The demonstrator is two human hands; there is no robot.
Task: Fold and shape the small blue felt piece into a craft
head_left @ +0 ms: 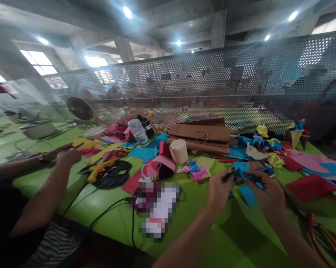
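Note:
Both my hands are raised over the right half of the green table. My left hand point(219, 190) is closed, its fingertips pinching the left edge of a small blue sheet piece point(241, 168). A small dark thing shows at those fingers; I cannot make out what it is. My right hand point(270, 191) grips the same blue piece from the right between thumb and fingers. Just below the hands lies another blue piece point(248, 195) on the table. Red, pink and blue sheets lie to the right, among them a red sheet point(310, 187).
Orange-handled scissors point(324, 238) lie at the lower right. A phone point(161, 212) and a charger with cables are left of my arms. Behind are a cream roll point(179, 152), brown sheets point(198, 134) and a bottle point(138, 132). A co-worker's hands point(69, 153) work at left.

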